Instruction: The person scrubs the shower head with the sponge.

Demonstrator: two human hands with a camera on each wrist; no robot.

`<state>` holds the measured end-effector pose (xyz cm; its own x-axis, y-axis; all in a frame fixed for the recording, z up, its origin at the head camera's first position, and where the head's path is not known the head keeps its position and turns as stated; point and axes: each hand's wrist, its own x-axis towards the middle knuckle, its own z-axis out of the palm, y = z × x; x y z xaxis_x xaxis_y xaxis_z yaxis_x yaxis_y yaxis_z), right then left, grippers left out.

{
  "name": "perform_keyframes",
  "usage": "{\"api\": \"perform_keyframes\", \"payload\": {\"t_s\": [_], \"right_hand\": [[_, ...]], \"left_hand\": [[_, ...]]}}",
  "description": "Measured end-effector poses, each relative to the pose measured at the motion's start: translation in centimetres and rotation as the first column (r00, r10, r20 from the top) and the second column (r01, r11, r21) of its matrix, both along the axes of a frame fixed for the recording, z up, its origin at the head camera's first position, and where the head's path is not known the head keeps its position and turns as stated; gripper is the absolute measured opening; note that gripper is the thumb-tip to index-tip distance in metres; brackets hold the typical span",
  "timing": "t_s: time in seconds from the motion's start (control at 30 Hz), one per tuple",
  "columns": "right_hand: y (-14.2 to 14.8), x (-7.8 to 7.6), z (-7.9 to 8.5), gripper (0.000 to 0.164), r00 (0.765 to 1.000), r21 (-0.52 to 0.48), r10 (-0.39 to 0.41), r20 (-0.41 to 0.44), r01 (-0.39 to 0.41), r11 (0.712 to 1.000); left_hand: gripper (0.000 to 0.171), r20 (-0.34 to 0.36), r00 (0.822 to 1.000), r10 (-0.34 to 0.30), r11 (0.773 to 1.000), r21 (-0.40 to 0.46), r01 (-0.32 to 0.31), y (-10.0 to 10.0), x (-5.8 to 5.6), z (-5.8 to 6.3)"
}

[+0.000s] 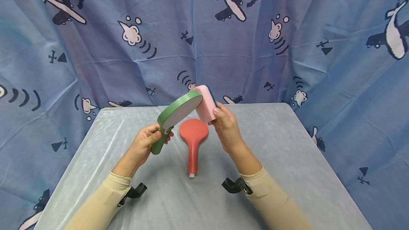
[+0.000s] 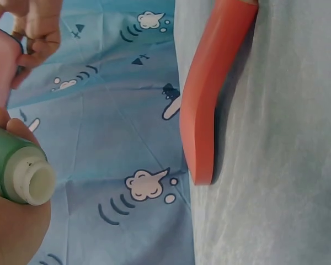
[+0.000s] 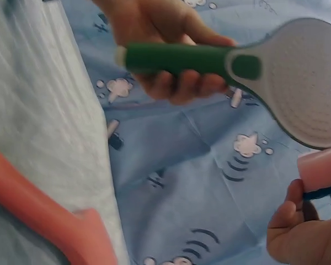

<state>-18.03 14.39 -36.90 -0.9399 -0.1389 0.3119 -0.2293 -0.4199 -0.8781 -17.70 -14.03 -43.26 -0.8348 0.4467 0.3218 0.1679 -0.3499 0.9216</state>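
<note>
My left hand (image 1: 143, 144) grips a green shower head (image 1: 175, 106) by its handle, tilted above the table. Its pale grey spray face (image 3: 306, 83) shows fully in the right wrist view, and its white threaded end (image 2: 33, 179) in the left wrist view. In my right hand (image 1: 227, 127) is a pink sponge (image 1: 205, 106) with a dark blue backing, pinched between thumb and fingers. The sponge is at the shower head's rim; whether they touch I cannot tell. Below both hands, a red shower head (image 1: 193, 132) lies on the table, back upward, handle toward me.
A pale grey cloth covers the table (image 1: 287, 159). Blue curtains (image 1: 172, 45) printed with planes and clouds hang behind and along both sides. Black wrist mounts (image 1: 234, 186) stick out inward from both sleeves.
</note>
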Motion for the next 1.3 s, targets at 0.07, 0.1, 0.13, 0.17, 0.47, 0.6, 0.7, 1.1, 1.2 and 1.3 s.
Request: {"api": "perform_keyframes", "payload": {"t_s": [0.07, 0.1, 0.13, 0.17, 0.47, 0.6, 0.7, 1.1, 1.2, 1.3], "right_hand": [[-0.2, 0.1, -0.3, 0.026, 0.999, 0.006, 0.022, 0.041, -0.022, 1.0], [-0.3, 0.1, -0.3, 0.026, 0.999, 0.005, 0.029, 0.047, -0.029, 1.0], [-0.3, 0.1, -0.1, 0.025, 0.998, 0.0, 0.032, 0.047, -0.032, 0.999], [-0.3, 0.1, 0.1, 0.026, 0.999, -0.007, 0.034, 0.041, -0.034, 0.999], [-1.3, 0.4, -0.2, 0.025, 0.989, -0.074, 0.105, 0.104, -0.097, 0.993], [-2.0, 0.6, -1.4, 0.026, 0.963, -0.055, 0.173, 0.206, -0.165, 0.985], [-1.7, 0.6, -1.2, 0.031, 0.949, -0.057, 0.209, 0.235, -0.201, 0.978], [0.6, -0.8, 0.1, 0.027, 0.991, -0.073, 0.106, 0.081, -0.1, 0.992], [0.3, -0.8, -0.6, 0.031, 0.978, -0.044, 0.164, 0.126, -0.16, 0.986], [0.8, -0.8, -0.9, 0.033, 0.972, -0.011, 0.186, 0.142, -0.187, 0.982]], "left_hand": [[0.021, 0.017, 1.0, -0.012, 1.0, 0.004, 0.012, 0.0, 0.0, -0.1], [0.022, 0.023, 1.0, -0.019, 1.0, 0.007, 0.018, 0.0, 0.0, -0.1], [0.023, 0.029, 0.999, -0.025, 1.0, 0.009, 0.025, 0.0, -0.1, -0.1], [0.024, 0.034, 0.999, -0.031, 0.999, 0.011, 0.03, 0.0, -0.1, -0.1], [0.024, 0.019, 0.999, -0.025, 0.999, 0.042, 0.025, 0.1, -0.4, 0.2], [0.025, 0.019, 0.999, -0.037, 0.997, 0.074, 0.035, 0.2, -0.4, 0.2], [0.024, 0.024, 0.999, -0.028, 0.997, 0.071, 0.026, 0.3, -0.5, 0.2], [0.02, -0.083, 0.99, 0.116, 0.987, -0.098, -0.124, 0.0, -0.5, 0.4], [0.022, -0.088, 0.99, 0.11, 0.989, -0.093, -0.118, 0.0, -0.5, 0.6], [0.027, -0.109, 0.989, 0.104, 0.986, -0.118, -0.117, -0.2, -0.4, 0.8]]}}
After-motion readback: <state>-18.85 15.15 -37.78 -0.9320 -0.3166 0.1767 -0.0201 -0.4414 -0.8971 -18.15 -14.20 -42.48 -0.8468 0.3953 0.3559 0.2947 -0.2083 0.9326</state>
